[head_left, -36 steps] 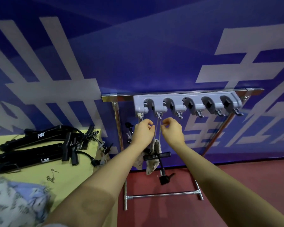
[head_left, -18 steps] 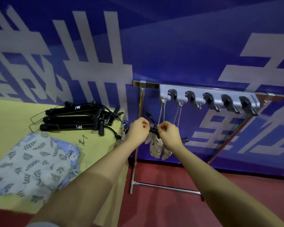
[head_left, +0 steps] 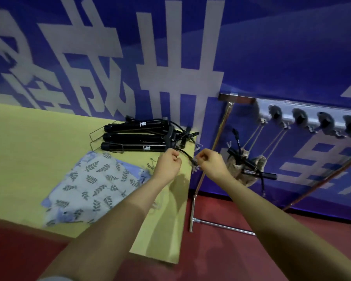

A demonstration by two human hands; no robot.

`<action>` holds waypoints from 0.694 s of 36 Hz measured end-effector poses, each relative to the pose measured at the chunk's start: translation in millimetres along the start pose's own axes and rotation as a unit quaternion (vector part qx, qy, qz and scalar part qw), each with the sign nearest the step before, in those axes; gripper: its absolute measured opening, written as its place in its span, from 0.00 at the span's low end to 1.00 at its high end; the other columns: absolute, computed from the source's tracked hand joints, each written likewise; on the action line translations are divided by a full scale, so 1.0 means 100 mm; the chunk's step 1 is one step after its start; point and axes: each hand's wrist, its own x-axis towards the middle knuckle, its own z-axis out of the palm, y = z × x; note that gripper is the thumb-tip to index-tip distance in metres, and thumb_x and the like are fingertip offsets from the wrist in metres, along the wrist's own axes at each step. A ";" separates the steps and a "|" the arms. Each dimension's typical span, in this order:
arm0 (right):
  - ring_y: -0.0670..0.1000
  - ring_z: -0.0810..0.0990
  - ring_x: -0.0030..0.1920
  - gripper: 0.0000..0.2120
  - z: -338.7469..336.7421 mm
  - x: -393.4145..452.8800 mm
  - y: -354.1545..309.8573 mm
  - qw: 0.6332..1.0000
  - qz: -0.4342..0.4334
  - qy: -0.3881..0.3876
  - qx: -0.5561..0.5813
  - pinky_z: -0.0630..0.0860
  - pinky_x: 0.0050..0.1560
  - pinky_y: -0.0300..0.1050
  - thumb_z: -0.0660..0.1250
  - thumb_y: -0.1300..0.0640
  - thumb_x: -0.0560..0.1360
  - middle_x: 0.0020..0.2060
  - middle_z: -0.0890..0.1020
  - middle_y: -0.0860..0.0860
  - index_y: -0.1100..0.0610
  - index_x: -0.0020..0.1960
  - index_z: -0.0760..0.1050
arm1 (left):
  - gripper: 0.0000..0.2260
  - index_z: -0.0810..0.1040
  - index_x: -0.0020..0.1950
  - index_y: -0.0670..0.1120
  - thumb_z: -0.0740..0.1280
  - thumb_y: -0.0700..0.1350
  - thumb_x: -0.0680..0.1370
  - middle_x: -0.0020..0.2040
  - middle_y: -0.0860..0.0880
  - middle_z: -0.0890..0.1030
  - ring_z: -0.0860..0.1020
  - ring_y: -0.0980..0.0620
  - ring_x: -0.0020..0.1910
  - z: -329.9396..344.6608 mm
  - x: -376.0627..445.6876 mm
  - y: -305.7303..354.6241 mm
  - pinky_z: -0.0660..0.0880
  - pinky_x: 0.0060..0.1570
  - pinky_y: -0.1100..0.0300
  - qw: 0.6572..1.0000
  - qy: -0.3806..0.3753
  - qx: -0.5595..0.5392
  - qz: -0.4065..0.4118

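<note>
My left hand [head_left: 167,165] and my right hand [head_left: 211,164] hover side by side over the right end of the yellow table [head_left: 28,149], both with fingers curled into fists. Nothing shows plainly inside either fist. Just in front of them lies a pile of black clip hangers [head_left: 138,138], with one hanger's curved black hook [head_left: 187,156] ending between the two hands. To the right a black hanger with fuzzy brownish socks [head_left: 249,169] hangs by strings from the grey hook strip [head_left: 312,120] on the metal rack [head_left: 221,128].
A light cloth with a leaf print [head_left: 95,183] lies on the table near its front edge. Small metal clips [head_left: 150,165] lie beside it. A blue banner wall [head_left: 170,47] stands behind, and red floor [head_left: 221,250] lies below the rack's foot bar.
Both hands have left the hanging hanger and its strings at the rack and moved left to the table's end. The hanger with socks stays on the hook strip. The view swung left.
</note>
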 end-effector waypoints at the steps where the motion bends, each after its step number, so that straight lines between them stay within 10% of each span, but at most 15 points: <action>1: 0.50 0.77 0.36 0.06 0.11 0.02 -0.05 1.000 0.002 -0.005 -0.001 0.69 0.39 0.42 0.61 0.62 0.77 0.31 0.76 0.47 0.55 0.42 0.74 | 0.09 0.73 0.58 0.41 0.61 0.40 0.79 0.46 0.48 0.75 0.77 0.46 0.45 -0.09 0.03 -0.10 0.71 0.44 0.59 1.000 -0.009 0.008 -0.006; 9: 0.51 0.78 0.42 0.06 0.95 0.09 -0.19 0.997 0.004 -0.076 -0.001 0.73 0.43 0.43 0.63 0.62 0.76 0.40 0.80 0.53 0.60 0.47 0.78 | 0.11 0.75 0.57 0.42 0.57 0.37 0.79 0.53 0.45 0.77 0.73 0.50 0.40 -0.67 0.23 -0.92 0.69 0.34 0.62 0.990 -0.094 0.103 -0.020; 16: 0.56 0.80 0.45 0.06 1.57 0.04 -0.20 0.989 0.012 -0.136 -0.059 0.75 0.43 0.50 0.63 0.58 0.74 0.43 0.83 0.55 0.57 0.45 0.79 | 0.16 0.73 0.64 0.47 0.59 0.37 0.78 0.64 0.45 0.72 0.68 0.41 0.64 -0.87 0.26 -1.48 0.68 0.54 0.53 0.936 -0.218 0.274 0.042; 25: 0.56 0.73 0.53 0.13 1.79 0.05 -0.26 0.963 -0.072 -0.136 -0.220 0.65 0.51 0.47 0.69 0.46 0.72 0.50 0.80 0.52 0.54 0.49 0.79 | 0.07 0.76 0.55 0.47 0.61 0.44 0.79 0.58 0.49 0.73 0.66 0.47 0.61 -0.93 0.24 -1.64 0.62 0.61 0.54 0.943 -0.133 0.279 0.120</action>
